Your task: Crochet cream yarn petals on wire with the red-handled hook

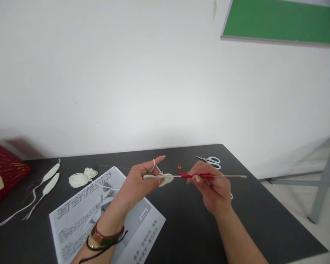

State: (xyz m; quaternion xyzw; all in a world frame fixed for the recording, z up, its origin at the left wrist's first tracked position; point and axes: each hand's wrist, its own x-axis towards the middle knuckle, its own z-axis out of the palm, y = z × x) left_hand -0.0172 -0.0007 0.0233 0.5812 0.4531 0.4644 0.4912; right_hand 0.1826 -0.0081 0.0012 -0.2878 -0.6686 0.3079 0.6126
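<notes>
My left hand (143,179) pinches a small white crocheted piece (166,179) between thumb and fingers, its index finger stretched out with white yarn (154,165) looped around it. My right hand (210,185) grips the red handle of a crochet hook (200,176), which lies level and points left. The hook's thin shaft meets the crocheted piece at its right edge; whether the tip is inside a stitch is too small to tell. From a small bundle of white yarn (79,179) on the left, a strand runs toward my left hand and passes behind the wrist.
Two white crocheted petals (51,183) with long tails lie at the left, beside a red box (2,172). Under my left forearm is a printed sheet (71,220). Scissors (213,160) and an orange stitch marker (179,167) rest on the black table (187,231) near the wall.
</notes>
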